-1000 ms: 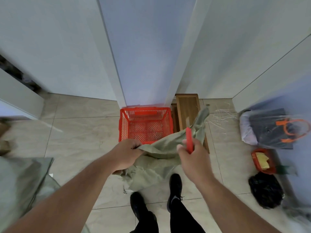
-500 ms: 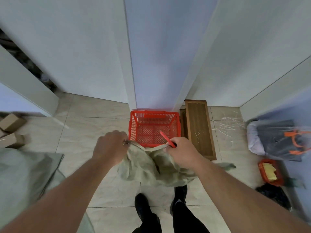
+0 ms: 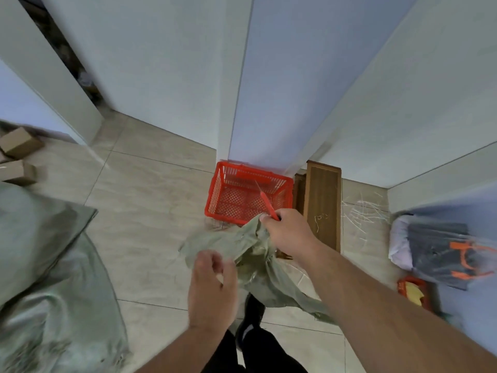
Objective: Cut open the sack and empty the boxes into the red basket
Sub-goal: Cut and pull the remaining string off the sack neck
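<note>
Sack (image 3: 255, 254) hangs limp and crumpled between both hands, just in front of the red basket (image 3: 228, 195), which stands on the floor against the wall. Right hand (image 3: 289, 232) grips the sack's top edge together with a red-handled cutter (image 3: 267, 204), blade pointing up over the basket. Left hand (image 3: 211, 286) is loosely curled at the lower cloth; grip unclear, blurred. Basket looks empty, no boxes in it. Judging by this: sack looks flat, emptying step not done here. Full sack (image 3: 45, 265) and cardboard boxes (image 3: 18, 157) wait at left.

No readable text, no labels, brands, numbers or signs legible on anything in view
</note>
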The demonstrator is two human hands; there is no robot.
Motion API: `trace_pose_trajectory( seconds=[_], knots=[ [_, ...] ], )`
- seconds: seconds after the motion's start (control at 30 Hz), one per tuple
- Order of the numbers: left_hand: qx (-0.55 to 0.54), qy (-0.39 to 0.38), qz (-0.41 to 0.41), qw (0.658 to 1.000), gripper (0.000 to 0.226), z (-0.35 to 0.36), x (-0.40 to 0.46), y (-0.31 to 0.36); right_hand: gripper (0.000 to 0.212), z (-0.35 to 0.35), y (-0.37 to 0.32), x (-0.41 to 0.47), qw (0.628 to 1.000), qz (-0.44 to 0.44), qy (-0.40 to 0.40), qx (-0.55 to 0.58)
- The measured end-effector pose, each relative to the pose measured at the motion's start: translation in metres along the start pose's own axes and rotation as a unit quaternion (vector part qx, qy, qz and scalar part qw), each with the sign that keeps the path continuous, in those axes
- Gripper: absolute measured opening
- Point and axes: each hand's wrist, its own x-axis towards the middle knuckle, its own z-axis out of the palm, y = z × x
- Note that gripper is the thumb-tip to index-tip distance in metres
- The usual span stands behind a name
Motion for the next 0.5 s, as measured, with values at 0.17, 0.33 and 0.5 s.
trace_pose_trajectory(
  seconds=[0.17,0.33,0.5],
  knots=[
    [0.112,-0.074,0.018,0.991,0.023,0.012,-0.007,-0.001,0.037,-0.006,-0.001,0.005,1.0,0.001,-0.008,0.001],
    [0.067,-0.068,-0.077,0.993,0.101,0.02,0.03,0.009,0.04,-0.02,0.01,0.007,0.999,-0.015,-0.041,-0.024],
    [-0.024,-0.002,-0.145,0.989,0.014,0.027,0.065,0.011,0.042,-0.031,0.028,0.008,0.992,-0.032,-0.114,-0.04]
  ],
)
